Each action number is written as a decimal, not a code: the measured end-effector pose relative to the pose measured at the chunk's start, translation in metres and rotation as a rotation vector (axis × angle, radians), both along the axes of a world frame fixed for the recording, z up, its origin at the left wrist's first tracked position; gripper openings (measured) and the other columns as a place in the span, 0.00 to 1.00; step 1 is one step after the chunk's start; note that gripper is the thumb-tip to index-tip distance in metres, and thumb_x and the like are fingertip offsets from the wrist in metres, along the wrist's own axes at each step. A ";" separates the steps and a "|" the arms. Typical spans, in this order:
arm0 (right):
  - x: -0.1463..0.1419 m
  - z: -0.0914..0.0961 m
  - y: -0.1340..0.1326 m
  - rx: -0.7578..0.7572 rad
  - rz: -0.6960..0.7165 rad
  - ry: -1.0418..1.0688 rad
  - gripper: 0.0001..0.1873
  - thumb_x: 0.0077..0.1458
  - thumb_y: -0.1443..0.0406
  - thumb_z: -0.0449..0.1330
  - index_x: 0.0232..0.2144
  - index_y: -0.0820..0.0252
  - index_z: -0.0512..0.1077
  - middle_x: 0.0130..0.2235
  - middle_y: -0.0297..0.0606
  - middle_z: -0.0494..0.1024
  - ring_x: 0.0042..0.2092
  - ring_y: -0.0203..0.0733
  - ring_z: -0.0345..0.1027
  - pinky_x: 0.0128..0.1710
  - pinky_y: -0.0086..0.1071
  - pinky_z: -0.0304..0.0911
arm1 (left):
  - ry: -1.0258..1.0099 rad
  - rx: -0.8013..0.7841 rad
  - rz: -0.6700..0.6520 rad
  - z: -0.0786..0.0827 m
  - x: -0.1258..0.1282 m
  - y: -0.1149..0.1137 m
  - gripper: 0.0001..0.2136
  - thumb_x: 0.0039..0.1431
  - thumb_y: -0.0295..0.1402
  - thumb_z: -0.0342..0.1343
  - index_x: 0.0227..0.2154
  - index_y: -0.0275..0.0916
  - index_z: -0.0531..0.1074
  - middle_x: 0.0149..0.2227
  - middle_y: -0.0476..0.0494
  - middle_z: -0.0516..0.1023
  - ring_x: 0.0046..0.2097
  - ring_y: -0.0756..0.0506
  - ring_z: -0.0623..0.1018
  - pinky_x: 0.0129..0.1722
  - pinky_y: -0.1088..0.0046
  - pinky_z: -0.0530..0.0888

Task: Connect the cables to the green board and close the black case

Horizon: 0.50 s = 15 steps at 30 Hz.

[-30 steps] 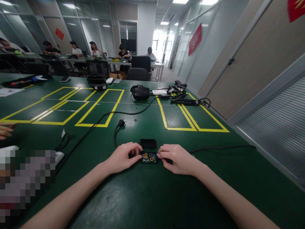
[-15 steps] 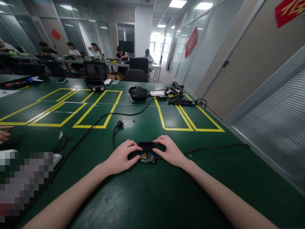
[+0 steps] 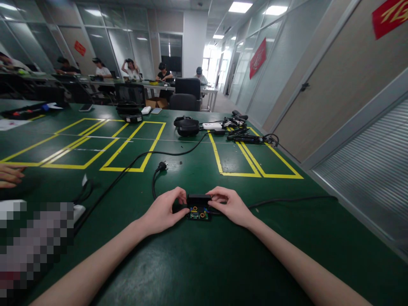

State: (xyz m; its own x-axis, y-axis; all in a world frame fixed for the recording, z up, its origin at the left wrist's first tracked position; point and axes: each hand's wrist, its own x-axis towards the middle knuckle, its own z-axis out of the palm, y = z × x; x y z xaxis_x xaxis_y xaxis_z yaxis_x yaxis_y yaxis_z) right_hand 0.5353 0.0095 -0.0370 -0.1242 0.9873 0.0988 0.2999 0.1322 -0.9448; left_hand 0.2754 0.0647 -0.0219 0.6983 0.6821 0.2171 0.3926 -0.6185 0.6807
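A small black box with an exposed circuit board (image 3: 198,212) lies on the green table (image 3: 191,263) in front of me. Its black lid (image 3: 199,199) is raised over the box's far edge, pinched at both ends. My left hand (image 3: 165,209) grips the lid's left end, thumb against the box. My right hand (image 3: 230,206) pinches the lid's right end with curled fingers. A black cable with a plug (image 3: 162,165) curls away from the box to the left, and another cable (image 3: 293,199) runs right.
Yellow tape rectangles (image 3: 130,144) mark the table beyond. A black headset (image 3: 187,126), a white device (image 3: 212,126) and tangled cables (image 3: 251,137) lie at the back. Another person's hand (image 3: 9,175) rests at the left edge. Several people sit at far desks.
My right hand left the box, reached the lid lying behind it, and both hands have now lifted the lid over the box's far edge.
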 end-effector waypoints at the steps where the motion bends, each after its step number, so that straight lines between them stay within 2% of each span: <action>1: 0.000 0.000 0.000 0.002 -0.003 0.004 0.13 0.55 0.59 0.67 0.40 0.60 0.79 0.36 0.36 0.79 0.37 0.40 0.76 0.41 0.36 0.75 | -0.008 -0.003 -0.001 0.000 0.000 0.000 0.08 0.61 0.33 0.59 0.41 0.41 0.68 0.38 0.47 0.78 0.39 0.44 0.78 0.39 0.68 0.74; 7: 0.001 -0.003 -0.001 0.024 0.032 0.036 0.12 0.55 0.58 0.68 0.37 0.59 0.78 0.38 0.37 0.79 0.39 0.41 0.77 0.44 0.38 0.76 | -0.004 0.024 0.005 0.000 0.000 -0.001 0.10 0.60 0.32 0.60 0.44 0.41 0.69 0.39 0.47 0.79 0.39 0.45 0.79 0.37 0.70 0.76; 15: 0.003 0.003 -0.005 0.173 0.121 -0.039 0.05 0.56 0.65 0.66 0.37 0.58 0.77 0.41 0.39 0.77 0.41 0.41 0.75 0.44 0.37 0.75 | 0.001 0.066 -0.005 -0.002 -0.001 0.000 0.09 0.60 0.32 0.60 0.43 0.41 0.71 0.38 0.47 0.79 0.39 0.45 0.79 0.40 0.68 0.76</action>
